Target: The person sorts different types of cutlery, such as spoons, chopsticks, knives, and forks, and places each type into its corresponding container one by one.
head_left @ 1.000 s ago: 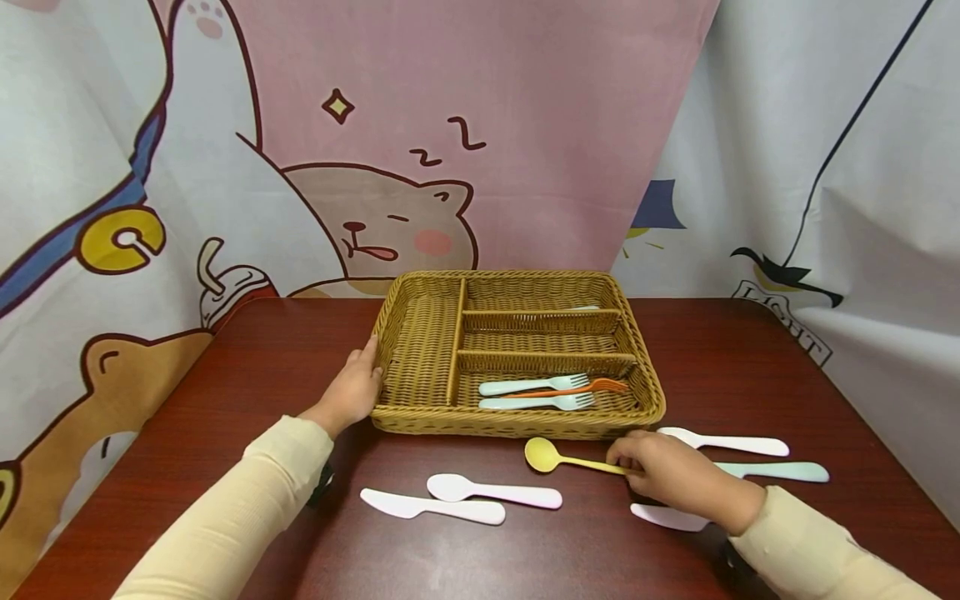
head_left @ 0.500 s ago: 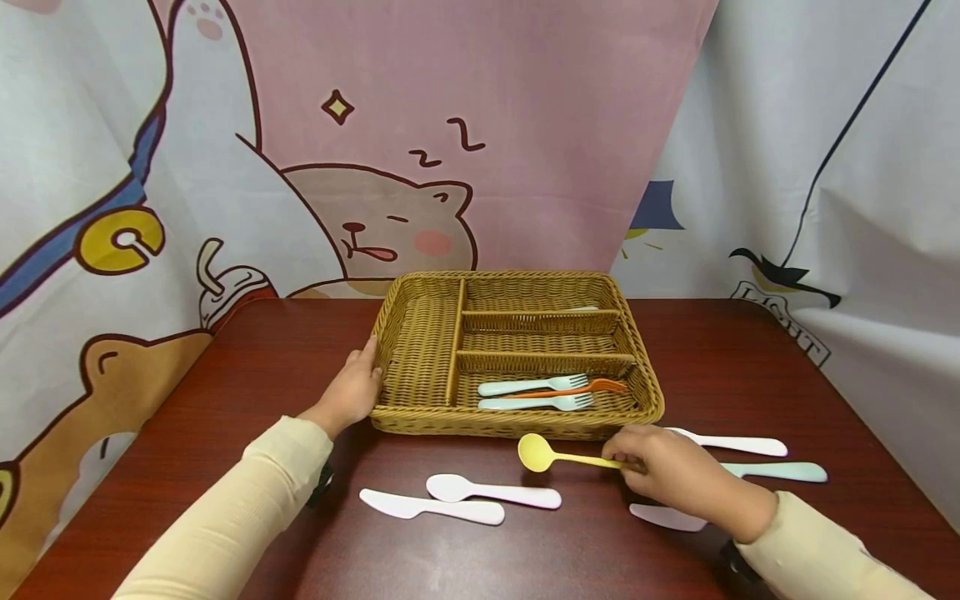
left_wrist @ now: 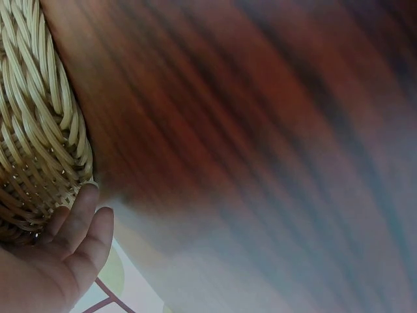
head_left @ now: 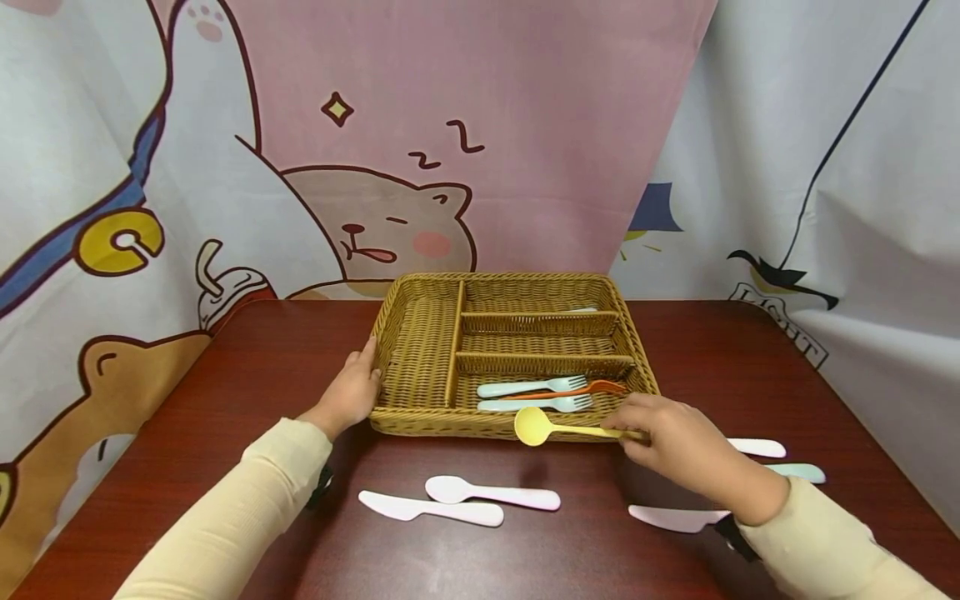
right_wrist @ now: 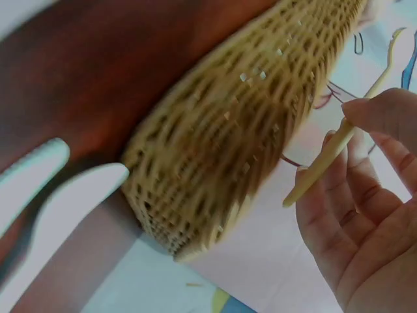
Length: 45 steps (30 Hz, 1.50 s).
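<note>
My right hand [head_left: 671, 442] pinches the handle of a yellow spoon [head_left: 533, 426], its bowl pointing left, held above the table at the front rim of a wicker basket [head_left: 420, 422]. In the right wrist view, thumb and fingertips clasp the yellow handle [right_wrist: 319, 166]. My left hand [head_left: 347, 392] rests against the basket's left side with its fingers fairly straight, and the left wrist view has them touching the wicker wall [left_wrist: 39, 111]. Two pale mint forks [head_left: 531, 387] and an orange fork [head_left: 604, 387] lie in the basket's front right compartment.
On the table in front lie a white knife [head_left: 431, 508] and a white spoon [head_left: 492, 492]. A pale pink knife [head_left: 675, 518], a white handle [head_left: 759, 447] and a mint handle [head_left: 798, 472] lie around the right forearm. A patterned cloth [head_left: 570, 150] hangs behind.
My right hand has lifted the yellow spoon off the table and raised it to the basket's front rim. The left hand has stayed at the basket's left side.
</note>
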Each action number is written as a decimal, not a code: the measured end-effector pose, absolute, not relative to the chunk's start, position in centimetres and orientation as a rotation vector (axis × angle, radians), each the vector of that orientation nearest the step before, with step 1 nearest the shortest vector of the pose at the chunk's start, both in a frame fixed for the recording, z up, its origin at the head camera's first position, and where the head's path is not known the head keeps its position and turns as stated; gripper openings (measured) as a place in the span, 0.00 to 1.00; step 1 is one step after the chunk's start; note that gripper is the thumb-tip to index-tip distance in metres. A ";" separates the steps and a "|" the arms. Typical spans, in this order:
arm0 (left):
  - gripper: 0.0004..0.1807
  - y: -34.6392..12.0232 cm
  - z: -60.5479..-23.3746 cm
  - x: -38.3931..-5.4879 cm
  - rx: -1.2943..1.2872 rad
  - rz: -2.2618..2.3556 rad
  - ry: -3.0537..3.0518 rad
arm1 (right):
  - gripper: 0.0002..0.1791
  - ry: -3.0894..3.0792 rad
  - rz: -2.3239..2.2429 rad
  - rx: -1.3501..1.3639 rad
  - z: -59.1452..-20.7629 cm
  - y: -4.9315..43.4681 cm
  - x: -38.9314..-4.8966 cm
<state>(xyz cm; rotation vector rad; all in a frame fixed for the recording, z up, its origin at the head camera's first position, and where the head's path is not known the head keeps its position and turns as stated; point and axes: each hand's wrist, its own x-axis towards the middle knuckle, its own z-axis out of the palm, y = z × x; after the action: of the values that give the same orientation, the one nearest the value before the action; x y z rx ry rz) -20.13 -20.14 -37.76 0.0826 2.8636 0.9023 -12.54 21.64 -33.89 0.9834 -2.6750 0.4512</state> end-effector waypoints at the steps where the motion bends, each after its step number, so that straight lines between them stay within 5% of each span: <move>1: 0.33 -20.2 -37.8 -20.1 0.089 0.901 2.870 | 0.16 -2.678 0.452 0.969 -33.6 21.6 -12.7; 45: 0.33 -20.2 -38.0 -20.2 0.081 0.897 2.870 | 0.16 -2.823 0.502 0.750 -29.5 19.3 -24.0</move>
<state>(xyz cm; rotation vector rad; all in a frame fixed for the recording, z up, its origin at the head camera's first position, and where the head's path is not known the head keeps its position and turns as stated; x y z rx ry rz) -20.24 -20.24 -38.00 0.0814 2.8701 0.8966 -23.97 19.27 -29.48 0.7504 -2.8232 0.5019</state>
